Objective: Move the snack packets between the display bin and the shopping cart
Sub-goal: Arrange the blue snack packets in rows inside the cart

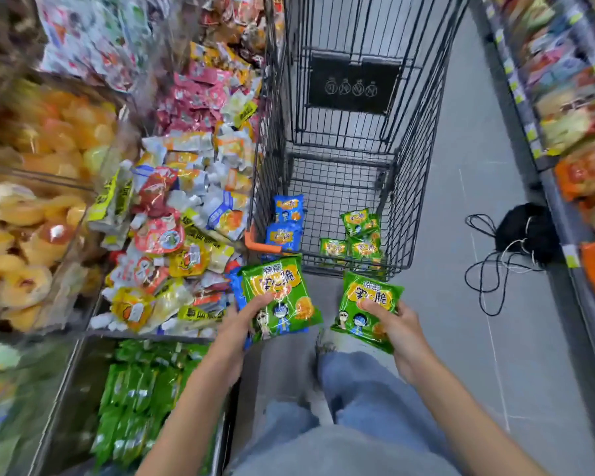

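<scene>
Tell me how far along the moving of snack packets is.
Already in the shopping cart: two blue packets and several green packets. In hand: the left hand grips one green packet, the right hand a second green packet. Left: stocked green packets fill the display bin.

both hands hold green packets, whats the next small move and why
Probably ease the right hand forward and drop its green packet into the cart. Both it and the left hand hold packets just short of the cart's near end, and matching green packs already lie on its floor, so loading looks likelier than returning.
</scene>
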Tool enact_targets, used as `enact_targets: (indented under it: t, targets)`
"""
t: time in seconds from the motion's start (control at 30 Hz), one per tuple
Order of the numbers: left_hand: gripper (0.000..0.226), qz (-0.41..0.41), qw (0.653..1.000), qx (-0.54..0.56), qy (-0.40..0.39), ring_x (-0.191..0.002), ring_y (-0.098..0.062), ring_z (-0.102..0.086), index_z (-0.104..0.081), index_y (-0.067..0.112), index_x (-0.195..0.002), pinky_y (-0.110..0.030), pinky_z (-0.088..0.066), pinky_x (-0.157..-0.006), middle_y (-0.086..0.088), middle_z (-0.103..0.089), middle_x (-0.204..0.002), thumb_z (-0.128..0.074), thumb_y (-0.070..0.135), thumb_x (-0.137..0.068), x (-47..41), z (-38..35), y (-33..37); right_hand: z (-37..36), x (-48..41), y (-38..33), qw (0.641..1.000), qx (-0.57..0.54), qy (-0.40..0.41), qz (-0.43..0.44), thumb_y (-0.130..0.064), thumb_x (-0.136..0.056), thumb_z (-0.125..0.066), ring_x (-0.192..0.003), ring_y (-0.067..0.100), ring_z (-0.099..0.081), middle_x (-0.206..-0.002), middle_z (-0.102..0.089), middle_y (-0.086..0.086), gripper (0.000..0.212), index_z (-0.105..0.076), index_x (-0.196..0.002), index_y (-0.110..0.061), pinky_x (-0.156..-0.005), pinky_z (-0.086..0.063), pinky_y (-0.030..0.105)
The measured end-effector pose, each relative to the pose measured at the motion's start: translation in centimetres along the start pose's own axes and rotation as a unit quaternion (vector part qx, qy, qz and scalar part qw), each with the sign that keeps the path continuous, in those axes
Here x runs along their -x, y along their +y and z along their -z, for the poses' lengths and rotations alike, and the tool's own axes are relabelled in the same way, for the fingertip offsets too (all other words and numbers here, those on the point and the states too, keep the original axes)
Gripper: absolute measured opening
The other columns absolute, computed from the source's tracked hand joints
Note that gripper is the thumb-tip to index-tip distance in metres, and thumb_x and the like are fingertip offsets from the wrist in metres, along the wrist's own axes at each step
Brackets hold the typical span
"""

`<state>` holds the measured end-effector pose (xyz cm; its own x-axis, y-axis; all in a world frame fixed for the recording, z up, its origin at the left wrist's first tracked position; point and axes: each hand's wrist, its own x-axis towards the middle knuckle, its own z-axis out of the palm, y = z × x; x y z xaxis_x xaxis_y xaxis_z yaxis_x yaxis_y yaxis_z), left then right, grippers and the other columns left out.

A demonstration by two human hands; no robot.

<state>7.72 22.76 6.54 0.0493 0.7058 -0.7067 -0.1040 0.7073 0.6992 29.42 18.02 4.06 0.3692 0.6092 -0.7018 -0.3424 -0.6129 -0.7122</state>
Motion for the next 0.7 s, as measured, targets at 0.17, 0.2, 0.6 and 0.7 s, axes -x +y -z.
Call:
enact_targets:
  t: [0.17, 0.2, 0.6, 0.7]
  targets:
    - [0.076, 0.0, 1.0, -0.028, 0.003, -0.104, -0.024, -0.065, -0.053, 0.014, -0.13, -0.044, -0.051, -0.092, -0.007, -0.068, -0.118, -0.069, 0.041, -0.06, -5.6, -4.5, 3.9, -0.5, -7.9, -4.2, 1.0, 0.013, 0.001, -0.021, -0.023, -0.082, -0.069, -0.096, 0.02, -0.054, -0.135, -0.049, 0.011, 0.065, -0.036, -0.136, -0.008, -0.081, -0.043, 0.03]
    - [0.076, 0.0, 0.999, -0.034, 0.005, -0.105, -0.023, -0.065, -0.053, 0.014, -0.13, -0.045, -0.051, -0.093, -0.006, -0.067, -0.118, -0.069, 0.041, -0.061, -6.7, -5.1, 4.4, -0.9, -9.6, -5.0, 0.999, 0.023, 0.002, -0.022, -0.024, -0.084, -0.067, -0.099, 0.019, -0.051, -0.141, -0.043, 0.01, 0.074, -0.027, -0.143, -0.009, -0.084, -0.038, 0.03]
    - [0.034, 0.049, 0.993, -0.09, 0.058, -0.084, -0.015, -0.068, -0.059, 0.023, -0.109, -0.031, -0.056, -0.071, 0.0, -0.071, -0.104, -0.07, 0.032, -0.078, -23.2, -6.5, 4.4, -8.8, -30.3, -2.3, 0.912, 0.402, 0.038, -0.075, -0.023, -0.085, -0.067, -0.102, 0.026, -0.057, -0.123, -0.056, 0.016, 0.041, -0.052, -0.117, -0.002, -0.082, -0.045, 0.032]
    - [0.032, 0.069, 0.992, -0.089, 0.057, -0.082, -0.014, -0.069, -0.061, 0.023, -0.108, -0.033, -0.056, -0.069, 0.002, -0.072, -0.1, -0.069, 0.031, -0.079, -25.5, -6.3, 3.8, -9.5, -31.9, -0.4, 0.869, 0.489, 0.03, -0.07, -0.025, -0.085, -0.068, -0.108, 0.031, -0.057, -0.118, -0.059, 0.017, 0.049, -0.048, -0.121, 0.001, -0.085, -0.049, 0.037]
